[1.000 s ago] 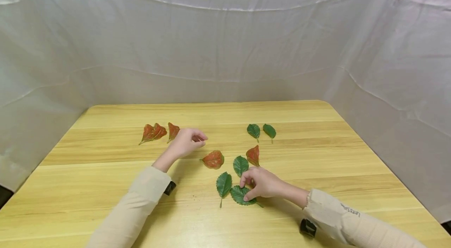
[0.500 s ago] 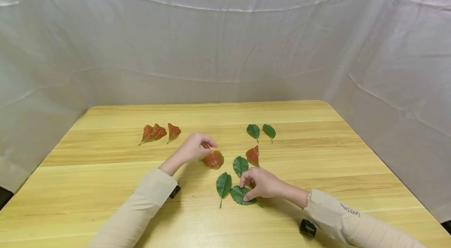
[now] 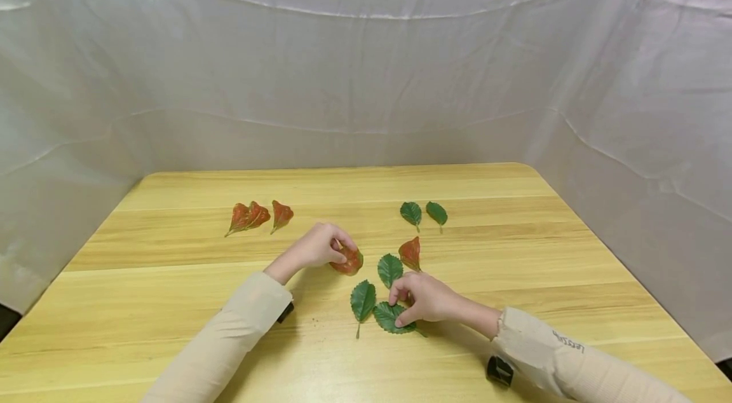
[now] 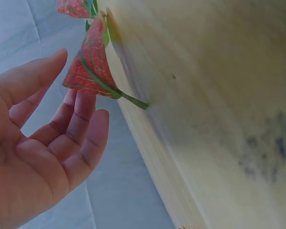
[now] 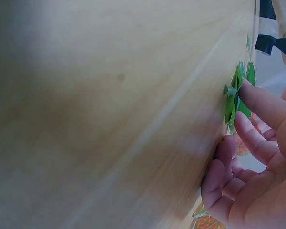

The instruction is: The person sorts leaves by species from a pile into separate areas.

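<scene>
My left hand (image 3: 319, 245) reaches over a red leaf (image 3: 350, 265) near the middle of the wooden table. In the left wrist view, that leaf (image 4: 91, 64) has a green stem and stands tilted; the thumb stays apart from it, while the fingers come up behind its edge. My right hand (image 3: 427, 297) holds a serrated green leaf (image 3: 387, 318) with thumb and index finger, low at the tabletop. The right wrist view has the green leaf (image 5: 231, 102) edge-on, the thumb and index fingertips right at it. Part of each leaf is hidden by the hand.
Beside the right hand lie two green leaves, one at left (image 3: 363, 299) and one behind (image 3: 390, 269), and a red leaf (image 3: 410, 253). Several red leaves (image 3: 250, 217) lie back left. Two green leaves (image 3: 423, 213) lie back right. White cloth (image 3: 366, 72) surrounds the table.
My left hand has moved right and toward me, from beside the back-left red leaves to the middle red leaf. The right hand has stayed still at its green leaf.
</scene>
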